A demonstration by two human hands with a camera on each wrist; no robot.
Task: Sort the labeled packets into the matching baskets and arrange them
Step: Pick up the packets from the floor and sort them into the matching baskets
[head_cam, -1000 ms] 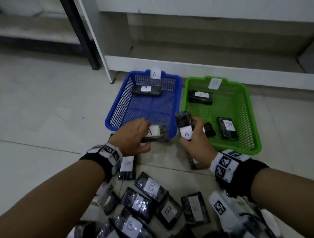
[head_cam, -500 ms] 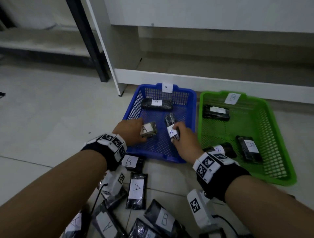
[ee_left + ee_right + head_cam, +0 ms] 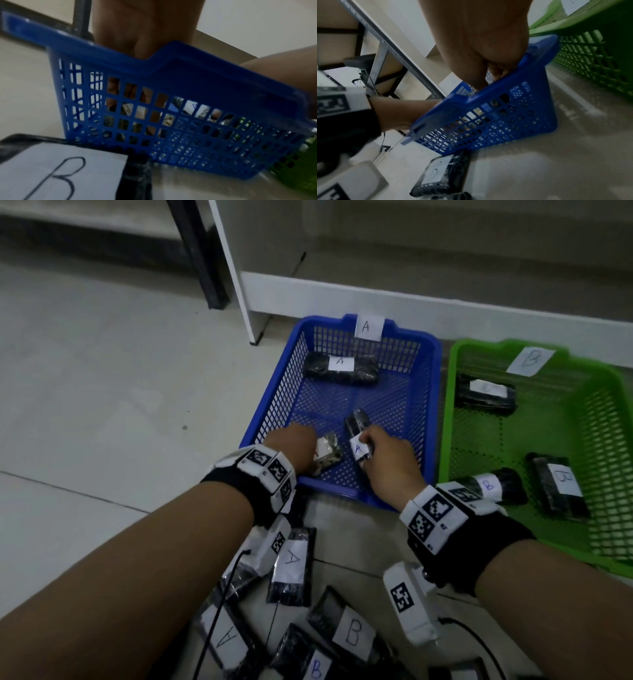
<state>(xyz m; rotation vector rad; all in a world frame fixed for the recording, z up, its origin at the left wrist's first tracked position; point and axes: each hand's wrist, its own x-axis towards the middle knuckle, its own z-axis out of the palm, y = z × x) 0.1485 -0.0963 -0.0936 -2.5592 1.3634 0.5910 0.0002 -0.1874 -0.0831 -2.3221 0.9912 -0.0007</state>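
Observation:
Both hands reach over the near wall of the blue basket [image 3: 274, 402] marked A. My left hand [image 3: 294, 446] holds a dark packet [image 3: 327, 453] with a white label low inside it. My right hand [image 3: 387, 460] pinches another dark packet labelled A [image 3: 358, 433], tilted up off the basket floor. A third A packet [image 3: 340, 368] lies at the basket's far end. The green basket [image 3: 448, 419] marked B stands to the right with three B packets [image 3: 561, 484] in it. In the wrist views the blue basket wall [image 3: 188, 121] hides the fingers and packets.
Several loose A and B packets [image 3: 291, 566] lie on the tiled floor under my forearms, one B packet [image 3: 56, 171] right by the basket's near wall. A white shelf unit [image 3: 376, 278] and a black leg [image 3: 202, 258] stand behind the baskets.
Both hands have carried their A packets from the basket's near rim forward and down into the blue basket. The head view has closed in on the baskets.

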